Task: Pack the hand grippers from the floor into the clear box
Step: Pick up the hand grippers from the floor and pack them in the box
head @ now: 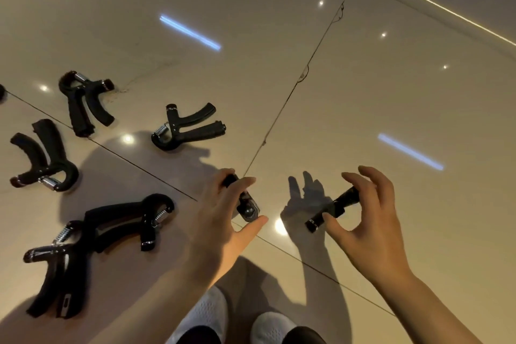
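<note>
above the glossy floor (pixel 307 86), each hand lifts one gripper, judged ready for packing. left hand (pixel 220 212) curls fingers and thumb round a gripper (pixel 245 205); right hand (pixel 371 220) pinches another gripper (pixel 333 208) between thumb and fingertips, remaining fingers spread. five grippers lie left. clear box not in view.

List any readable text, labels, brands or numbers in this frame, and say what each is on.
None can be read.
Nearest gripper: a small pale window on one handle, too blurred to read.
Other grippers on the floor: no print visible.
Pieces in the left hand and right hand: plain black, no marks visible.
</note>
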The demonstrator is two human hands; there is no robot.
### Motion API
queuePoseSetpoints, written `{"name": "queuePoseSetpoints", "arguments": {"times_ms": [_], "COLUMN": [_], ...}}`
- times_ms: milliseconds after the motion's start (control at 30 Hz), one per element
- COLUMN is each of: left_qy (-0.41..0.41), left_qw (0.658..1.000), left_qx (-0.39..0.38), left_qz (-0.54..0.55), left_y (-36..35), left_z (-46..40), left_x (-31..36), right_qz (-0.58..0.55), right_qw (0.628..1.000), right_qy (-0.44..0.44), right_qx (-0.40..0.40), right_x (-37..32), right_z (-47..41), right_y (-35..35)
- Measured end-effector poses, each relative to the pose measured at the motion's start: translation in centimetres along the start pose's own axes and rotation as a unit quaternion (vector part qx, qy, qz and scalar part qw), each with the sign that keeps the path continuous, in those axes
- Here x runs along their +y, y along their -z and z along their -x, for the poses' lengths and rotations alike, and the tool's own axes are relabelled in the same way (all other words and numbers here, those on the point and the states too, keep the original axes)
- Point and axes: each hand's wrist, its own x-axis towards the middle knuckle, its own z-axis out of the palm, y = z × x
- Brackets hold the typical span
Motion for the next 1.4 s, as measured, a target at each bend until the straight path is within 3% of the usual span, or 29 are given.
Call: {"name": "queuePoseSetpoints", "arguments": {"times_ms": [100,333,633,733,900,1067,1233,1400], "left_qy": [-0.024,0.035,-0.054,-0.118,-0.169,-0.217,-0.240,-0.205], "left_qw": [0.999,0.997,0.974,0.970,0.964,0.953,0.940,0.957], "left_qx": [0.027,-0.031,-0.057,-0.075,-0.094,-0.096,-0.114,-0.112], "left_qz": [-0.012,-0.066,-0.211,-0.201,-0.184,-0.186,-0.214,-0.174], "left_y": [0.1,1.3,0.3,-0.1,0.0,-1.0,-1.0,-1.1], "left_z": [0.0,0.4,-0.4,-0.8,-0.2,0.8,1.6,1.3], "left_x": [0.4,0.1,1.1,0.5,0.4,0.1,0.1,-0.1], "right_qz": [-0.030,0.001,0.074,0.129,0.031,0.072,0.053,0.021], "right_qw": [0.999,0.998,0.996,0.989,0.999,0.996,0.998,1.000], "right_qy": [0.010,0.064,0.035,0.053,-0.001,0.033,0.000,-0.014], "right_qx": [0.014,-0.005,0.047,0.043,0.037,0.041,0.031,-0.011], "right_x": [-1.1,-2.4,-1.1,-0.9,-0.5,0.1,0.9,0.4], "right_z": [-0.8,-2.2,-2.3,-2.7,-3.4,-3.4,-3.0,-3.5], "right_y": [-0.1,-1.4,-3.1,-3.6,-4.3,-4.7,-4.6,-4.4]}}
